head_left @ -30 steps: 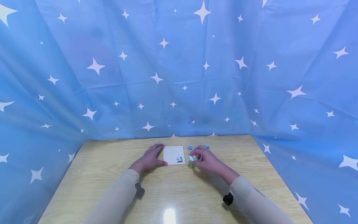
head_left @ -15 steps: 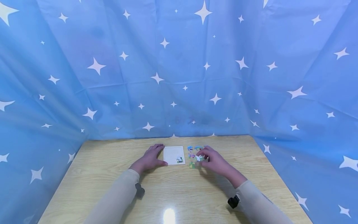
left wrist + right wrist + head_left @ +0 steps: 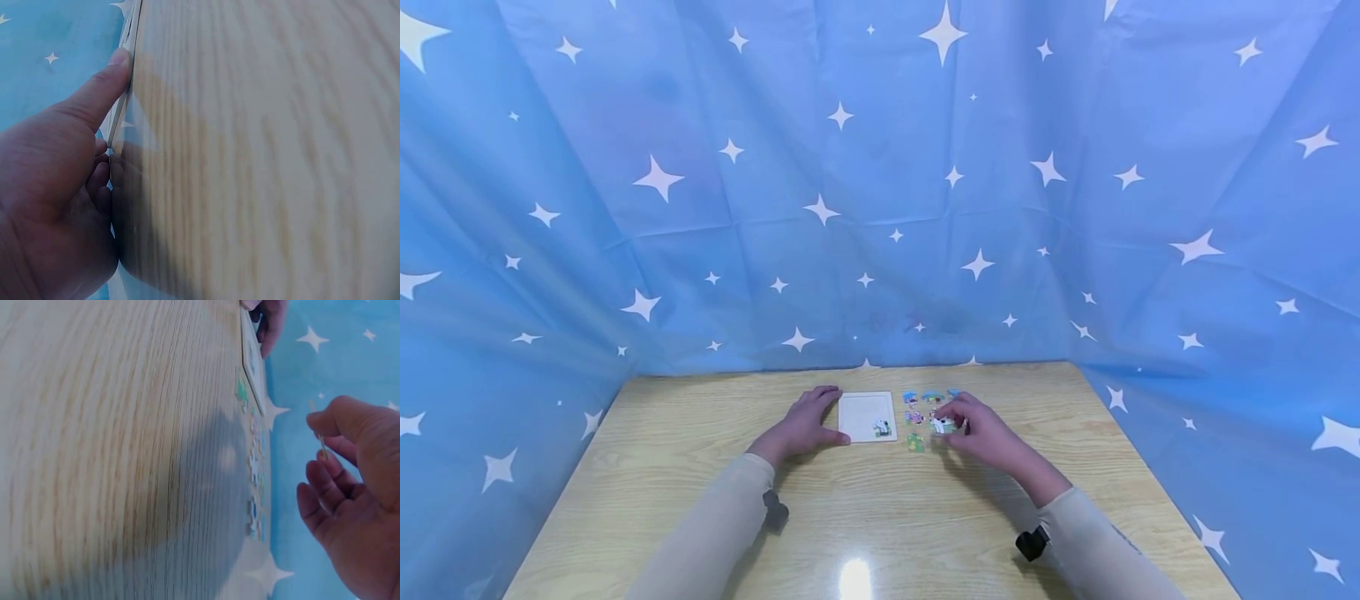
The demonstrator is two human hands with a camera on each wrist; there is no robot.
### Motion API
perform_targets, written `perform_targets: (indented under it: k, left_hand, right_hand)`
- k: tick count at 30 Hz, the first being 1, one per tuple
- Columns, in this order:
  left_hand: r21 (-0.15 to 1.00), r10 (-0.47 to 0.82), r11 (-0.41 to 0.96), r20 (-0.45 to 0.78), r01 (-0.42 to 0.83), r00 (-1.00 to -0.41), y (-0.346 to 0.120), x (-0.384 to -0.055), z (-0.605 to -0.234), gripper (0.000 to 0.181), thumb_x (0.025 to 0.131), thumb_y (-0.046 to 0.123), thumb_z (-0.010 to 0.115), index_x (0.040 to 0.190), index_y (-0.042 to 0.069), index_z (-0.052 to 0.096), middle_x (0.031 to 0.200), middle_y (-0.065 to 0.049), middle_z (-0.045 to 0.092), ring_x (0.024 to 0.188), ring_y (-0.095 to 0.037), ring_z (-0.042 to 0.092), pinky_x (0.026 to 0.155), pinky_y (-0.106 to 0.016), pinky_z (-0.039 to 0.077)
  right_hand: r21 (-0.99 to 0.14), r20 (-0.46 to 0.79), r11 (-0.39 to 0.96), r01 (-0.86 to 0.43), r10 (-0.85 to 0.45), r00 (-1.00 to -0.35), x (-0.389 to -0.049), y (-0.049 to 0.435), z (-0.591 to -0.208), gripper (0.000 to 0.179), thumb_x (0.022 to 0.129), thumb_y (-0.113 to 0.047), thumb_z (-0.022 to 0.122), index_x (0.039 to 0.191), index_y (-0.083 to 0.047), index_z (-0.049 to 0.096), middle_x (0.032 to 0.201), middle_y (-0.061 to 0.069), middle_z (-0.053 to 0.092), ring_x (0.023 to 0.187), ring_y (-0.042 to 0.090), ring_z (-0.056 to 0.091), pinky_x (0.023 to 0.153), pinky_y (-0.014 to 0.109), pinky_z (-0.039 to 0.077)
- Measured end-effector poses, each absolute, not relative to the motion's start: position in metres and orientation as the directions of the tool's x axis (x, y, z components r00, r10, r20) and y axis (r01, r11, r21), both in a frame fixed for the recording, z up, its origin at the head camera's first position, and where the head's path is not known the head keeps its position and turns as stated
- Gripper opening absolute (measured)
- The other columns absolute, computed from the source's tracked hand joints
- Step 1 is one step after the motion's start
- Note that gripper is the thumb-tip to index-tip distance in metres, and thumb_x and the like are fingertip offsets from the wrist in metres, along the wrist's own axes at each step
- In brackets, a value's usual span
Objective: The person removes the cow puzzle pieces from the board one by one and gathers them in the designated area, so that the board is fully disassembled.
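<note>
My left hand (image 3: 805, 421) holds the left side of a shallow white puzzle tray (image 3: 856, 412), thumb at the near corner and fingers at the far one. In the left wrist view the straight thumb (image 3: 103, 90) lies along the tray's edge. One puzzle piece (image 3: 882, 428) sits in the tray's near right corner. Between thumb and finger, my right hand (image 3: 985, 433) pinches a white and green puzzle piece (image 3: 941, 425) over the loose ones. The right wrist view shows this held piece (image 3: 322, 445) edge-on, raised above the table.
Several loose puzzle pieces lie right of the tray, among them a green piece (image 3: 915, 442), a pink one (image 3: 914, 417) and a blue one (image 3: 932, 397). The wooden table (image 3: 850, 500) ends at a blue star-patterned curtain (image 3: 865, 275), which also hangs at both sides.
My right hand has moved to the right, carrying the white and green puzzle piece and uncovering other pieces. The left hand and the tray stay in place.
</note>
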State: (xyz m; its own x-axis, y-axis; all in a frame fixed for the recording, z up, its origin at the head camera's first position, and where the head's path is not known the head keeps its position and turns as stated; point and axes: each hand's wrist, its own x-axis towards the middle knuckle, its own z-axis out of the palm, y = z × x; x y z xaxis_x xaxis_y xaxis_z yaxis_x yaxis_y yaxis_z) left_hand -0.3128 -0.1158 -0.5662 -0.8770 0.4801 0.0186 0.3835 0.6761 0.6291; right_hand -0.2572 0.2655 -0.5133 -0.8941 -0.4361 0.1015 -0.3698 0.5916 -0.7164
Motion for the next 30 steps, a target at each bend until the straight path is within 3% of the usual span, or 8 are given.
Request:
perform_targets:
  k: [11,30]
  left_hand:
    - [0.629,0.476,0.679,0.016,0.379,-0.879,-0.117,-0.316,-0.573,0.099,0.092,0.046,0.09,0.168,0.004,0.044,0.175,-0.016,0.037,0.16,-0.042,0.032,0.131,-0.061,0.028]
    - [0.643,0.472,0.665,0.031,0.379,-0.881,-0.117,-0.319,-0.577,0.101,0.09,0.048,0.092,0.168,0.005,0.045,0.174,-0.015,0.038,0.16,-0.042,0.032,0.131,-0.062,0.028]
  right_hand:
    - [-0.707,0.063,0.618,-0.343,-0.429,-0.901,-0.262,0.272,-0.527,0.031,0.096,-0.001,0.081,0.126,-0.01,0.076,0.11,0.006,0.058,0.093,0.02,0.057,0.075,0.029,0.056]
    - [-0.677,0.004,0.653,-0.339,-0.458,-0.889,-0.266,0.275,-0.545,0.024,0.102,-0.008,0.081,0.126,-0.008,0.077,0.108,0.005,0.059,0.091,0.019,0.054,0.074,0.031,0.05]
